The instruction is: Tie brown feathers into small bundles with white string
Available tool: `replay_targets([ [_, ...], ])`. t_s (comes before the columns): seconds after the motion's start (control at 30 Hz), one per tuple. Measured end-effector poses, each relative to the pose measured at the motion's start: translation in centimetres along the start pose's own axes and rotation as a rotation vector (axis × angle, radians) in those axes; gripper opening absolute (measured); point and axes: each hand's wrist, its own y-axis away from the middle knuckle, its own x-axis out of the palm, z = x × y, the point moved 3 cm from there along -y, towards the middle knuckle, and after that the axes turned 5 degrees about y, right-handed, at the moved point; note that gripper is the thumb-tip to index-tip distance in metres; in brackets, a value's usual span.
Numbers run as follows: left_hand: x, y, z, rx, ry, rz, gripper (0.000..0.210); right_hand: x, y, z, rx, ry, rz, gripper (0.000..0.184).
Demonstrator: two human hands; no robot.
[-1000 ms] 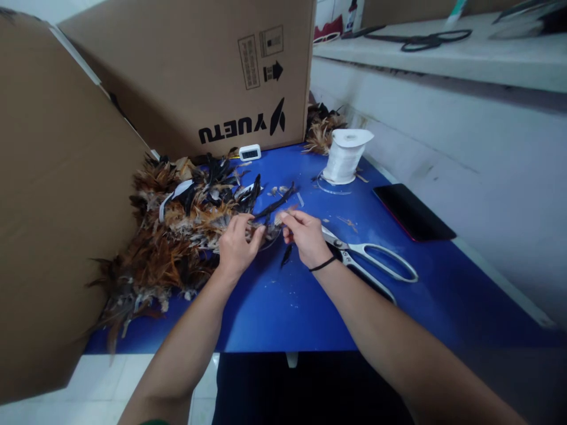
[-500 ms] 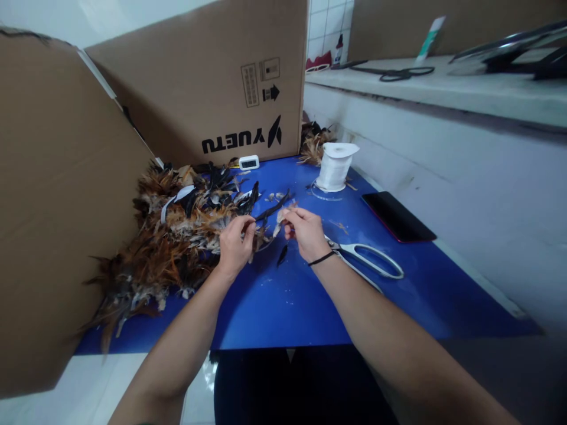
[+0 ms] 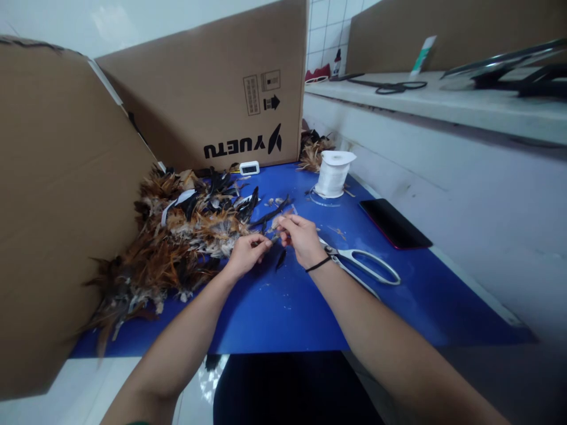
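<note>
Head camera looks down on a blue tabletop (image 3: 287,307) where both of the person's bare hands meet just in front of a big heap of feathers (image 3: 177,242). Left hand (image 3: 245,255) lies at the heap's right edge, fingers curled and pinched on the near end of a small bunch of dark feathers (image 3: 271,217) that runs up and to the right from the fingertips. Right hand (image 3: 301,236), with a thin black band at the wrist, is closed in a pinch on the same bunch just beside the left fingertips, so the bunch is held between the two hands low over the table. A single dark feather (image 3: 280,258) lies loose on the blue surface between the wrists. White-handled scissors (image 3: 363,265) lie flat on the table just right of the right wrist, blades pointing toward the hand. Farther back stands a spool of white ribbon (image 3: 333,173) on a clear disc, and to its right a dark phone (image 3: 394,223) lies near the table's edge. A cardboard box printed YUETU (image 3: 212,100) stands behind the heap, with a small white digital timer (image 3: 248,168) at its foot, and another cardboard panel (image 3: 57,200) walls the left side. More brown feathers (image 3: 312,150) sit beside the box's right corner.
</note>
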Motion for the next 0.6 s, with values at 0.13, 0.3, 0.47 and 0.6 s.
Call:
replay_targets([
  [0.13, -0.2, 0.0, -0.5, 0.002, 0.107, -0.133, 0.024, -0.2, -0.1, 0.2, 0.010, -0.026, -0.012, 0.017],
  [0.3, 0.2, 0.2, -1.0, -0.074, 0.180, -0.115, 0.043, 0.1, 0.3, 0.0, 0.070, -0.044, 0.071, 0.015],
  [0.47, 1.0, 0.4, -0.6, -0.092, 0.254, 0.065, 0.034, 0.3, 0.5, -0.5, 0.110, -0.061, 0.122, 0.016],
  [0.6, 1.0, 0.4, -0.2, -0.097, 0.239, 0.075, 0.028, 0.4, 0.5, -0.7, 0.133, -0.055, 0.129, 0.017],
])
